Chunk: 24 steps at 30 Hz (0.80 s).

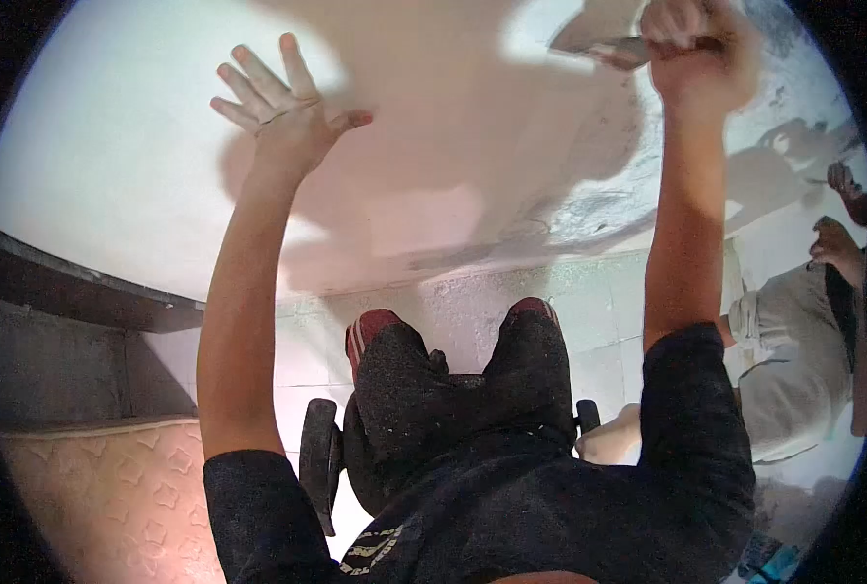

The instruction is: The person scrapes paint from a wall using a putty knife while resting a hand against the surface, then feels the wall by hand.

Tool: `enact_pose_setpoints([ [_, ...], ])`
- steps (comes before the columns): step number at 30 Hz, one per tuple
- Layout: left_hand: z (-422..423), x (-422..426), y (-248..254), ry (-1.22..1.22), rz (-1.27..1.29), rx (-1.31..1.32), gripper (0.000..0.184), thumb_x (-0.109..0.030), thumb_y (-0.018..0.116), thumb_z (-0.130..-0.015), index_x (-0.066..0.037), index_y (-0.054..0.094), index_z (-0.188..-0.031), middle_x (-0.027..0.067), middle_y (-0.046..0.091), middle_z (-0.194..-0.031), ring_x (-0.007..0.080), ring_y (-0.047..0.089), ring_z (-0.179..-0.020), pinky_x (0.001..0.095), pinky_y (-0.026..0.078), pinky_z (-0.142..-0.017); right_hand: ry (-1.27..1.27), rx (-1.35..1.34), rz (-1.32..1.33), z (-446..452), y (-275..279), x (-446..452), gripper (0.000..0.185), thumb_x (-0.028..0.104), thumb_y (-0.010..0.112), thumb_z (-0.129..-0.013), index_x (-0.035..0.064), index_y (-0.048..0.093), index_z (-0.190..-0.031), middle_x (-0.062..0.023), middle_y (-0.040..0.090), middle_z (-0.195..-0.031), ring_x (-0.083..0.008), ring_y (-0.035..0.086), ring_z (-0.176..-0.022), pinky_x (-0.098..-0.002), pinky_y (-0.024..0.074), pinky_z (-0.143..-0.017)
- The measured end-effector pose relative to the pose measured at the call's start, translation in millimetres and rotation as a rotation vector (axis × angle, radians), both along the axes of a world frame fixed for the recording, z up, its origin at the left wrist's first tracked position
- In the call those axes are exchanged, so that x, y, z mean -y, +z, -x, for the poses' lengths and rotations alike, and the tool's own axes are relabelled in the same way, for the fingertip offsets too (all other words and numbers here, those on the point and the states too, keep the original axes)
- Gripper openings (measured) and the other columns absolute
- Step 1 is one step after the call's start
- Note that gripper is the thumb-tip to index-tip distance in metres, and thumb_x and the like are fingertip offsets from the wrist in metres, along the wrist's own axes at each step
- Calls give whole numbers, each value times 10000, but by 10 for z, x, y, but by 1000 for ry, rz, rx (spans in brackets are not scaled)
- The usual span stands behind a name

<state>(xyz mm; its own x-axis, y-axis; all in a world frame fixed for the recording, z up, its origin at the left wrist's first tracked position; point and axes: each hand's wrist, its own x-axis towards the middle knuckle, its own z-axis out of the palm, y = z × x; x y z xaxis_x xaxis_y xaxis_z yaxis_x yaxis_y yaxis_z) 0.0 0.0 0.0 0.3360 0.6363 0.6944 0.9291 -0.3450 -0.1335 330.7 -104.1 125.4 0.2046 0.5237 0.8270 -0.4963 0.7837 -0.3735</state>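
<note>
My left hand (pixel 292 117) is spread wide with its fingers stretched out, palm side against the pale wall (pixel 414 107), and holds nothing. Up at the top right, my right hand (pixel 691 49) is closed around a putty knife (pixel 623 49), blurred by motion. Its flat blade points left, close to the wall, and fingers cover most of the handle. Around the right hand the wall is rough, with grey and white patches; toward the left hand it looks smoother. Shadows of both arms fall across it.
I sit on a chair with black armrests (pixel 318 457), knees near the wall's foot. At right is another person in light trousers (pixel 793 350), a hand (pixel 835 248) raised. A dark ledge (pixel 92 282) and a patterned mattress (pixel 112 496) lie at left.
</note>
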Motion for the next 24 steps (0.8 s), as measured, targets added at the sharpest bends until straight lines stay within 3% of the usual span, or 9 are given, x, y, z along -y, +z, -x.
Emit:
enact_pose_setpoints([
  [6, -33, 278, -104, 47, 185, -9, 1356, -710, 667, -689, 102, -141, -1413, 534, -210, -1316, 690, -203, -1237, 789, -60, -917, 263, -229, 123, -77, -171, 200, 365, 245, 504, -889, 139, 334, -584, -14, 345, -501, -129, 311, -401, -268, 282, -400],
  [9, -66, 308, -121, 97, 238, -14, 1355, -703, 665, -698, 92, -171, -1409, 529, -235, -1310, 676, -222, -1241, 765, -62, -950, -379, 19, -108, -18, 22, 459, 342, 218, 490, -885, 122, 364, -583, -32, 367, -499, -137, 317, -399, -285, 273, -384],
  [11, -111, 326, -43, 164, 348, -27, 1345, -667, 689, -704, 89, -168, -1412, 513, -252, -1320, 651, -243, -1254, 739, -87, -973, -105, 155, -261, 20, 95, 509, 369, 217, 498, -886, 123, 346, -563, -43, 368, -497, -146, 316, -392, -278, 257, -370],
  [14, -113, 371, -72, 105, 278, 44, 1294, -630, 688, -714, 84, -110, -1440, 477, -241, -1365, 617, -271, -1272, 718, -129, -981, 155, -383, 316, 47, -356, -127, 372, 185, 458, -878, 112, 346, -531, -62, 378, -491, -154, 320, -382, -265, 240, -359],
  [15, -124, 379, -73, 132, 320, 59, 1295, -615, 701, -709, 84, -108, -1441, 475, -242, -1367, 613, -273, -1274, 715, -131, -983, -268, -83, 660, 155, -397, -176, 357, 150, 442, -871, 102, 353, -529, -66, 378, -491, -153, 323, -383, -260, 241, -361],
  [17, -144, 275, 0, 159, 320, 83, 1297, -601, 714, -704, 83, -106, -1442, 472, -242, -1369, 609, -276, -1275, 713, -133, -984, -518, 33, 178, 142, -390, -92, 329, 117, 434, -858, 88, 356, -540, -64, 369, -489, -149, 314, -380, -265, 235, -360],
  [19, -96, 243, -43, 149, 337, 61, 1314, -613, 717, -693, 85, -108, -1440, 471, -239, -1372, 611, -270, -1277, 710, -131, -988, -71, -204, -125, 163, -279, 233, 284, 85, 455, -839, 57, 362, -572, -48, 348, -485, -134, 276, -362, -268, 214, -349],
  [21, -42, 176, -72, 155, 317, 46, 1326, -646, 706, -686, 88, -101, -1441, 476, -235, -1368, 612, -267, -1277, 715, -123, -987, -608, 173, -340, 74, -294, 54, 307, 174, 479, -847, 85, 370, -575, -24, 343, -482, -127, 263, -357, -266, 208, -346],
  [24, -10, 125, -89, 132, 259, 26, 1357, -702, 683, -665, 90, -100, -1440, 479, -229, -1369, 622, -254, -1276, 737, -105, -970, 162, -93, -42, 86, -236, -39, 350, 260, 467, -883, 120, 369, -578, -1, 340, -481, -109, 275, -372, -257, 209, -353],
])
